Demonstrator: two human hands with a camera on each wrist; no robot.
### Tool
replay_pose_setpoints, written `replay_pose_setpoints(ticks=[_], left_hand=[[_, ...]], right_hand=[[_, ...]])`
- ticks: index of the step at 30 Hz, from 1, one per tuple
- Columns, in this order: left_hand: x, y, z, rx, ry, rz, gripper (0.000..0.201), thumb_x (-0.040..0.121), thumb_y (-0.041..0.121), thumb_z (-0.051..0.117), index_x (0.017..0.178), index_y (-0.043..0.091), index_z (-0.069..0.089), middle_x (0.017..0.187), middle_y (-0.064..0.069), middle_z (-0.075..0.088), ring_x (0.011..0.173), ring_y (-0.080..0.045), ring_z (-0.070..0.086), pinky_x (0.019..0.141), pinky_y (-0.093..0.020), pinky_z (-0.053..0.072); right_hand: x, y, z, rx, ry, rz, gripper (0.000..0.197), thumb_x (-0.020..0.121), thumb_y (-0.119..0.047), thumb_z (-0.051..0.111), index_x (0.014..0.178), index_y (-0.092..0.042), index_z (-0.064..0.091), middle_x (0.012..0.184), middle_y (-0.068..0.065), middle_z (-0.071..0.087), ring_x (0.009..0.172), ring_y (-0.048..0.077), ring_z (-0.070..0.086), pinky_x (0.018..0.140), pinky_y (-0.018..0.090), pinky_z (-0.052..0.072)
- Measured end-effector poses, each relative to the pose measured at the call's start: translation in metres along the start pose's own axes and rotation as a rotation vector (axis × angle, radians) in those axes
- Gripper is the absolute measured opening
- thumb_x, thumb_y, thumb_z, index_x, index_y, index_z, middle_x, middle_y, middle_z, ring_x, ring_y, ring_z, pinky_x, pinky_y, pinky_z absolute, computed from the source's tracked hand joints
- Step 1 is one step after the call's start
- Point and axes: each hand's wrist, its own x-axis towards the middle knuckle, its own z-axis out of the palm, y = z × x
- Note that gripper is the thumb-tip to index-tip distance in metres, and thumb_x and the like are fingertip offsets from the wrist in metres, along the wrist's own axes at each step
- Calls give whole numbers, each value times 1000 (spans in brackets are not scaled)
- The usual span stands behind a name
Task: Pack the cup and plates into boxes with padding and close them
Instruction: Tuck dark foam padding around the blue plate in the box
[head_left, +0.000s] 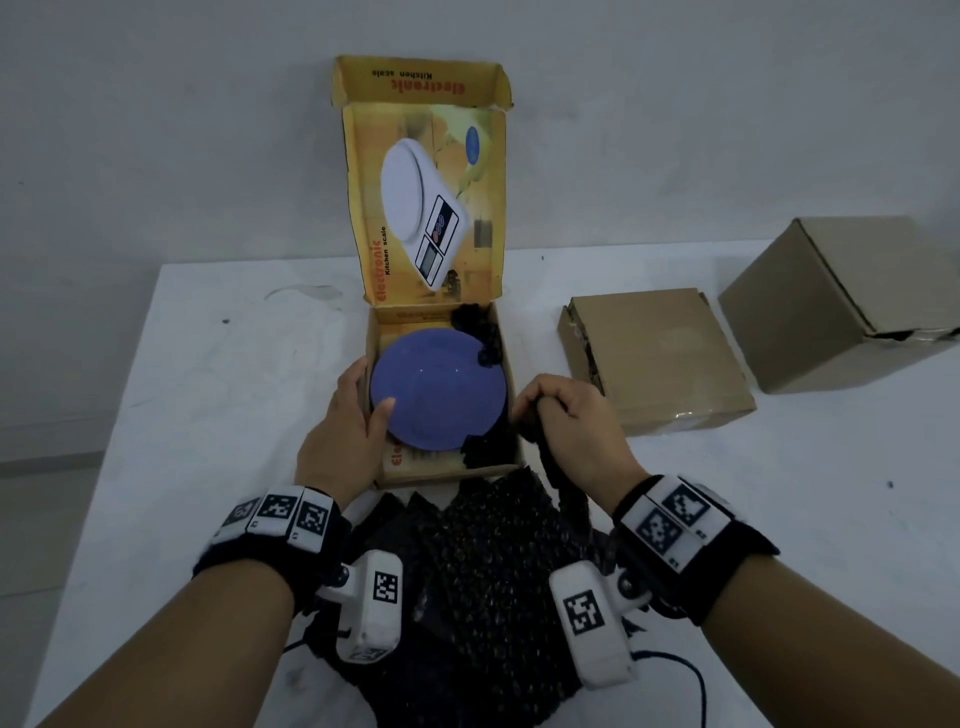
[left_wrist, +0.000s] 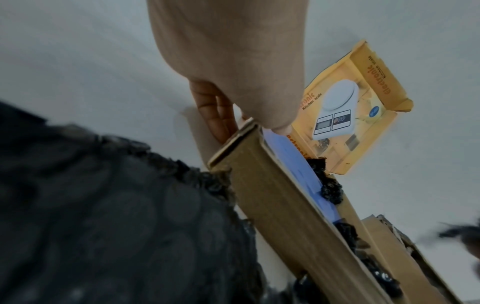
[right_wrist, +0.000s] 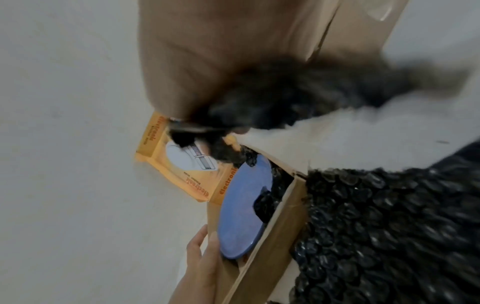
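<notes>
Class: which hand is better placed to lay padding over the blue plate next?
Probably right: the right grip holds black bubble wrap beside the box; the left grip holds the box wall, thumb on the plate.

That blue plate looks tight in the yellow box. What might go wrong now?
The blue plate nearly fills the yellow box, and black padding shows only along its right side, so its left rim may knock bare cardboard. The bubble wrap strip in the right hand could snag and tilt the plate.

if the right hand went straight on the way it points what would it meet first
Likely the right wall of the open box, just ahead of the right hand and its black padding; blue plate beyond.
</notes>
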Motion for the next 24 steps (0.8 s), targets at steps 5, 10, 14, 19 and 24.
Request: replay_pose_setpoints(ticks=[5, 10, 14, 19, 24], left_hand=[[-1, 1, 0, -6, 8, 16, 57, 97, 41, 40, 148, 24, 20, 150, -5, 38, 119, -38, 51, 86, -43, 44], [-3, 3, 0, -26, 15, 3, 57, 97, 40, 41, 148, 25, 20, 150, -4, 37, 122, -35, 49, 89, -42, 42], [-4, 3, -1, -25, 11, -9, 57, 97, 41, 40, 148, 26, 20, 150, -4, 38, 122, -34, 50, 89, -40, 42], [-3, 0, 1, -26, 16, -14, 57, 97, 44, 40, 147, 28, 19, 148, -3, 41, 118, -35, 54, 89, -43, 44], [-3, 2, 1, -47, 6, -33, 55, 98, 41, 39, 148, 30, 18, 149, -2, 39, 119, -35, 53, 88, -40, 43]], right_hand=[[7, -9, 10, -150, -58, 29, 68, 68, -24, 83, 120, -14, 40, 120, 3, 30, 105, 10, 38, 94, 18, 34], [4, 5, 13, -639, -355, -69, 80, 74, -48, 73, 136, -16, 35, 157, 3, -5, 143, 22, 12, 114, 38, 25], [-1, 6, 3, -904, -305, -311, 42, 90, -40, 57, 125, -18, 50, 153, 1, 25, 121, 27, 46, 83, 41, 51], [20, -14, -14, -370, 123, -182, 31, 87, 4, 40, 109, -15, 52, 96, 5, 60, 79, 25, 58, 71, 34, 49], [33, -17, -1, -246, 192, -96, 19, 87, -15, 58, 106, -11, 55, 112, 6, 39, 96, 18, 48, 85, 16, 36]])
